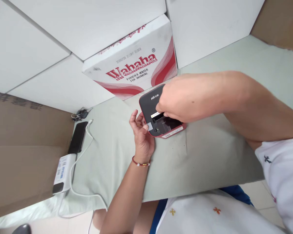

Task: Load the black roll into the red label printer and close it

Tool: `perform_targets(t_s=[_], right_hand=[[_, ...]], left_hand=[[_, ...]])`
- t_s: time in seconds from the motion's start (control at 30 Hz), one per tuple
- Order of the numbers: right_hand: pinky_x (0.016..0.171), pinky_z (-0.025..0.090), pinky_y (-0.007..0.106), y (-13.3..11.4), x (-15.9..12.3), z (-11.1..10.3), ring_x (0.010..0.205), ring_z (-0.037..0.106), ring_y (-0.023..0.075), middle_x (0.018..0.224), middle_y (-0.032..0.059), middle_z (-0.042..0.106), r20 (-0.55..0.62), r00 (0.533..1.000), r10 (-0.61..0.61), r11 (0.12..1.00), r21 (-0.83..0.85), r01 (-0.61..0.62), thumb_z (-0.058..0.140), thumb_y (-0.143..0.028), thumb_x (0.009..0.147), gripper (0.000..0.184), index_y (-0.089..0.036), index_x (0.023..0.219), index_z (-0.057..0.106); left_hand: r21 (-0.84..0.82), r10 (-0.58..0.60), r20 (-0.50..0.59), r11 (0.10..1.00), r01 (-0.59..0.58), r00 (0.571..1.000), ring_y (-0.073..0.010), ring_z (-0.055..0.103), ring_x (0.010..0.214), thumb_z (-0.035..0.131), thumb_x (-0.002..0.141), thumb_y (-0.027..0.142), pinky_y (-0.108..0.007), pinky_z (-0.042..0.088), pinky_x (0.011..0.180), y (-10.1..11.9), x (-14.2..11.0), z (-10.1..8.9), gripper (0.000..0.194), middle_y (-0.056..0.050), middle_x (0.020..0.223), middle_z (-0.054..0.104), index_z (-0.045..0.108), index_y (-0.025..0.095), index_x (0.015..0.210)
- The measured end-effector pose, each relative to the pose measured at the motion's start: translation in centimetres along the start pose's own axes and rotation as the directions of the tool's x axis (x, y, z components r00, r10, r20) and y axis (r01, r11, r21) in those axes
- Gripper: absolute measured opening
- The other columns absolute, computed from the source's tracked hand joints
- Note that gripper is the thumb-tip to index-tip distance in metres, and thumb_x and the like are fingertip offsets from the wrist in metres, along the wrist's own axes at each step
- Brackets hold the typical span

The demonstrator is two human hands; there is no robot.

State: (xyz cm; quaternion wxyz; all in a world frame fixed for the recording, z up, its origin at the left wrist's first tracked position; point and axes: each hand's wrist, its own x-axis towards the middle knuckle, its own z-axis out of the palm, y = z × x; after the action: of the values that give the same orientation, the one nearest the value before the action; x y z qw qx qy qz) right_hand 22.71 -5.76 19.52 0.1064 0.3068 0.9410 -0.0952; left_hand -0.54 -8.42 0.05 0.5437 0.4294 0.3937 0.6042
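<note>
A small black-and-red machine (pixel 147 104) lies tilted on the cloth-covered table. It has a slot, a yellow-and-white warning sticker and a glossy dark front panel. My left hand (pixel 143 136) grips its left corner, with the thumb on a light grey piece there and the fingers curled along the side. Over the machine's right part, my right hand (pixel 185 97) is closed, its fingertips pinched together close to the slot. Whatever those fingertips hold, if anything, is hidden. The right hand also covers much of the machine's right side.
Behind the machine stands a white-and-red water carton (pixel 136 61) against large white boxes (pixel 122 22). To the left are keys (pixel 81 113), a black phone-like object (pixel 78 137), a white box (pixel 64 172), a white cable (pixel 72 175) and a brown carton (pixel 26 149). The table's front edge is near my lap.
</note>
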Motion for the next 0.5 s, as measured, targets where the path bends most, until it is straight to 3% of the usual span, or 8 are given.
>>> perform_targets(t_s=[0.07,0.2,0.4,0.5], right_hand=[[0.071,0.040,0.040,0.3,-0.3,0.3,0.071,0.055,0.0217,0.069,0.0053,0.064,0.032,0.999,-0.009,0.999,-0.038,0.010,0.057,-0.026,0.108,0.023,-0.021,0.094,0.074],[0.074,0.040,0.040,0.9,-0.5,1.3,0.074,0.055,0.0222,0.066,0.0037,0.059,0.071,0.986,-0.148,0.989,0.037,0.145,0.061,-0.031,0.108,0.024,-0.023,0.088,0.071],[0.080,0.045,0.044,1.0,-0.2,1.1,0.085,0.061,0.0281,0.076,0.0078,0.068,0.136,0.983,-0.127,0.981,0.165,0.104,0.060,-0.031,0.107,0.023,-0.027,0.089,0.074],[0.086,0.047,0.043,0.6,0.7,0.6,0.088,0.064,0.0279,0.084,0.0079,0.074,0.097,0.991,-0.097,0.980,0.181,0.078,0.057,-0.030,0.109,0.026,-0.027,0.095,0.078]], left_hand=[[-0.003,-0.007,-0.006,1.000,0.007,1.000,-0.0230,0.066,0.139,0.102,0.076,0.048,-0.037,0.057,0.116,0.2,0.0,0.1,0.079,-0.001,0.151,0.065,0.062,0.046,0.144],[-0.032,-0.023,0.019,0.999,0.024,1.000,-0.0207,0.063,0.146,0.102,0.076,0.041,-0.035,0.055,0.122,0.4,0.0,0.3,0.074,0.003,0.153,0.065,0.061,0.046,0.137],[-0.019,0.006,-0.041,1.000,-0.007,0.999,-0.0216,0.060,0.151,0.103,0.073,0.037,-0.036,0.055,0.122,0.2,0.0,0.8,0.068,0.001,0.159,0.064,0.061,0.041,0.127],[-0.032,-0.014,-0.027,0.999,0.013,1.000,-0.0220,0.061,0.150,0.104,0.073,0.044,-0.036,0.055,0.122,0.0,0.0,0.8,0.068,0.001,0.158,0.064,0.061,0.040,0.126]])
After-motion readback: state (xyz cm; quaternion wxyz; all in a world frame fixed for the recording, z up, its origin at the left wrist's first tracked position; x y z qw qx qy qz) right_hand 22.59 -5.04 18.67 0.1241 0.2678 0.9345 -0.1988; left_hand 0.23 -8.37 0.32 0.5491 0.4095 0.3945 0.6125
